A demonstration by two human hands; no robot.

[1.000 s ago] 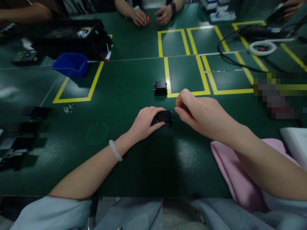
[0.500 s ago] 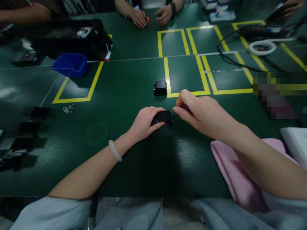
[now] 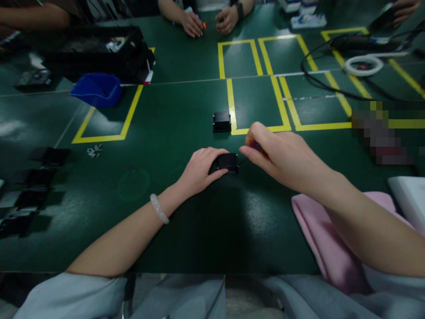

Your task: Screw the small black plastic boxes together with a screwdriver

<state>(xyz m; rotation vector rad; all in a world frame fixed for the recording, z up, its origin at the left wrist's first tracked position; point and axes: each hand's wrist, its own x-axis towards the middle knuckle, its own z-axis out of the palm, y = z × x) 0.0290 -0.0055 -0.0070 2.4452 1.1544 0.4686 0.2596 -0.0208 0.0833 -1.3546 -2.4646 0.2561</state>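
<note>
Gripping: small black box (image 3: 228, 162), centre of green table (image 3: 166, 124)

Left hand (image 3: 197, 173): thumb and fingers closed about the box's left end, hiding part of it. Right hand (image 3: 279, 153): curled tight, pinching a thin dark tool (image 3: 242, 162); handle concealed in the fist, tip at the box's right end, contact impossible to confirm. Second black box (image 3: 222, 121): just beyond, beside yellow tape (image 3: 232, 106). Small silvery pieces (image 3: 95, 151): loose, left, too small to identify. Blue bin (image 3: 98, 90): behind these, contents unclear. Black parts (image 3: 28, 198): left, blurred, some cut off by the frame. White-and-blue packet (image 3: 308, 21): far edge, any lettering illegible. Item at right (image 3: 381, 135): pixelated.
</note>
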